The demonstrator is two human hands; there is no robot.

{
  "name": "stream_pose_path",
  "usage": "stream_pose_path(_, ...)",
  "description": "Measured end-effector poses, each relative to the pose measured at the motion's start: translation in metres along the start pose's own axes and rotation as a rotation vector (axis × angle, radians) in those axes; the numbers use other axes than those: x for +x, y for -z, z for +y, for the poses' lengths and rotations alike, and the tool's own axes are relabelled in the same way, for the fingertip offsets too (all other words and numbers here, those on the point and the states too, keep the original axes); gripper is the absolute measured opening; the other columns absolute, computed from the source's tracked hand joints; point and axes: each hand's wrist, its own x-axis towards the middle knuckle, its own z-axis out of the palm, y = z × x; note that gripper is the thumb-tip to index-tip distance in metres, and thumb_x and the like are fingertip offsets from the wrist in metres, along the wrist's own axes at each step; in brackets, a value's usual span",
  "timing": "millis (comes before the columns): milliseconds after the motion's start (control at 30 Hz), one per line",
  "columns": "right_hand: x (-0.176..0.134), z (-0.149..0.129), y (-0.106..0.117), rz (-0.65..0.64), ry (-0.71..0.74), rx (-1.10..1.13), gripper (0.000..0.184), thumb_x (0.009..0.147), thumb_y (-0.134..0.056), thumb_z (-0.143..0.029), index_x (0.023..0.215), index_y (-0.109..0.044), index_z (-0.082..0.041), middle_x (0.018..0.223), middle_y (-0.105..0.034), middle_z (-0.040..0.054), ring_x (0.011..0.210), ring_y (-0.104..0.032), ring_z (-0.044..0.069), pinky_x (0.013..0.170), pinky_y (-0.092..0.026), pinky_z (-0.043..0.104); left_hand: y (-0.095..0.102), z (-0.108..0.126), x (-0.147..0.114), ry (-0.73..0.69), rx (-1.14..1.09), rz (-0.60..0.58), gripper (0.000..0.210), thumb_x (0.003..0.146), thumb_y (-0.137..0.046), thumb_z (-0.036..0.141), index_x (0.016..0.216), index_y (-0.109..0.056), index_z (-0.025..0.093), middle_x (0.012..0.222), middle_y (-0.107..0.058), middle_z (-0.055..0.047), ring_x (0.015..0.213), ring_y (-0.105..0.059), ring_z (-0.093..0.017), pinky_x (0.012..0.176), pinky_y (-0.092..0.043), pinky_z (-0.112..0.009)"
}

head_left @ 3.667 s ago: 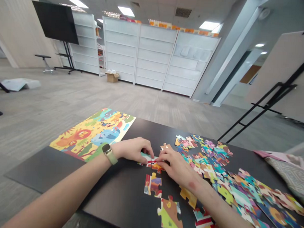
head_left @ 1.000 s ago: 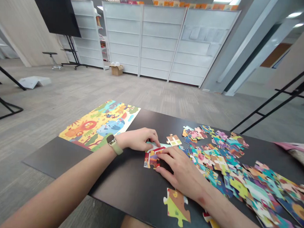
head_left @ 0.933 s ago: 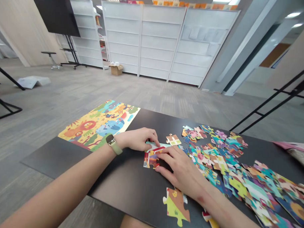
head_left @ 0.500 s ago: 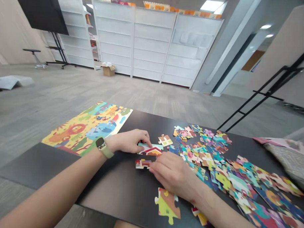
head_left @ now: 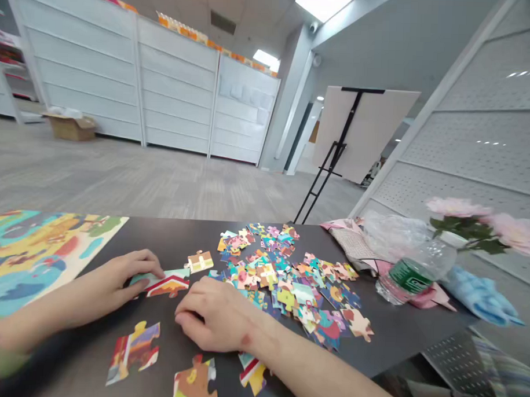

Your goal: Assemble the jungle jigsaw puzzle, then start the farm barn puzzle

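Watching from afar, I see one red-roof strip (head_left: pixel 170 284), apparently joined, on the table (head_left: pixel 159 235), its left end held under the left hand (head_left: pixel 125 276); the right hand (head_left: pixel 219 317) curls loosely, and I can't tell if it grips anything. Little is done, I judge: a purple-and-red piece (head_left: pixel 128 350) lies apart, a big pile (head_left: pixel 283 280) waits unjoined. Back there, the cardboard box (head_left: pixel 71 128) holds something white.

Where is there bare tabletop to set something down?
Far strip of black table, between picture sheet and far brown piece, beyond left hand. Right side, between puzzle pile, bottle and table edge. Narrow gap between purple piece and right hand. Crowded: the pile itself, plus right end with bottle, plastic bag and blue cloth.
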Motion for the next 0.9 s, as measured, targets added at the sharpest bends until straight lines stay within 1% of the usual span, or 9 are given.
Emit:
stream_pose_path(67,0.0,0.003,0.006,-0.011,-0.084,-0.079,0.016,0.094,-0.054,-0.024,0.097,-0.069,-0.019,0.093,-0.069,0.0037,0.09,-0.06,0.018,0.087,-0.046,0.027,-0.002,0.0,0.001,0.007,-0.001,-0.022,0.025,0.098,-0.045,0.031,0.109,-0.068,0.029,0.114,-0.063,-0.001,0.105,-0.062,-0.02,0.093,-0.047,-0.024)
stream_pose_path(100,-0.001,0.007,0.011,-0.029,-0.17,-0.133,0.017,0.092,-0.055,-0.023,0.1,-0.069,-0.019,0.097,-0.069,0.005,0.094,-0.06,0.019,0.088,-0.046,0.029,-0.002,0.0,0.001,0.011,-0.002,-0.032,0.025,0.098,-0.045,0.034,0.109,-0.067,0.029,0.114,-0.063,-0.001,0.105,-0.062,-0.02,0.092,-0.047,-0.023)
stream_pose_path(233,-0.014,0.033,0.043,-0.138,-0.641,-0.278,0.029,0.083,-0.056,-0.012,0.109,-0.067,-0.016,0.114,-0.067,0.0133,0.112,-0.058,0.027,0.091,-0.046,0.036,0.0,0.004,0.002,0.032,-0.004,-0.033,0.026,0.099,-0.044,0.039,0.107,-0.067,0.029,0.115,-0.062,-0.002,0.102,-0.062,-0.019,0.09,-0.048,-0.022)
stream_pose_path(333,-0.03,0.056,0.064,-0.186,-0.799,-0.266,0.039,0.078,-0.056,-0.005,0.115,-0.067,-0.015,0.114,-0.069,0.0161,0.11,-0.063,0.03,0.085,-0.048,0.037,0.002,0.009,0.002,0.037,0.004,-0.029,0.029,0.1,-0.041,0.04,0.105,-0.066,0.027,0.113,-0.062,-0.003,0.101,-0.062,-0.02,0.09,-0.047,-0.023)
stream_pose_path(500,-0.045,0.075,0.08,-0.242,-0.902,-0.219,0.056,0.076,-0.051,0.002,0.125,-0.064,-0.021,0.121,-0.07,0.0114,0.118,-0.063,0.026,0.089,-0.047,0.032,0.002,0.011,0.002,0.039,0.009,-0.041,0.027,0.101,-0.041,0.038,0.107,-0.065,0.028,0.115,-0.061,-0.003,0.103,-0.061,-0.019,0.09,-0.047,-0.022)
stream_pose_path(667,-0.044,0.076,0.079,-0.245,-0.938,-0.212,0.051,0.081,-0.05,-0.001,0.126,-0.065,-0.022,0.128,-0.068,0.0127,0.122,-0.061,0.028,0.089,-0.047,0.033,0.0,0.008,0.002,0.013,0.009,-0.014,0.025,0.098,-0.045,0.035,0.108,-0.067,0.028,0.112,-0.063,-0.002,0.099,-0.063,-0.018,0.087,-0.048,-0.021)
stream_pose_path(800,-0.04,0.073,0.077,-0.248,-0.901,-0.187,0.035,0.089,-0.052,-0.017,0.119,-0.07,-0.02,0.12,-0.071,0.0142,0.116,-0.063,0.03,0.089,-0.047,0.036,0.001,0.01,0.002,0.014,0.008,-0.011,0.025,0.097,-0.046,0.035,0.108,-0.067,0.028,0.113,-0.063,-0.003,0.1,-0.063,-0.019,0.088,-0.048,-0.022)
stream_pose_path(867,-0.038,0.071,0.075,-0.239,-0.868,-0.176,0.032,0.094,-0.052,-0.032,0.115,-0.073,-0.02,0.115,-0.072,0.0138,0.116,-0.062,0.032,0.091,-0.046,0.039,0.002,0.012,0.002,0.023,0.013,-0.016,0.025,0.097,-0.045,0.035,0.107,-0.067,0.027,0.113,-0.063,-0.003,0.099,-0.063,-0.02,0.088,-0.048,-0.023)
stream_pose_path(900,-0.037,0.07,0.074,-0.238,-0.843,-0.169,0.035,0.092,-0.055,-0.043,0.114,-0.073,-0.022,0.115,-0.072,0.0128,0.117,-0.061,0.033,0.094,-0.045,0.04,0.003,0.013,0.002,0.027,0.015,-0.017,0.026,0.097,-0.045,0.035,0.107,-0.068,0.027,0.113,-0.063,-0.003,0.099,-0.063,-0.02,0.088,-0.048,-0.023)
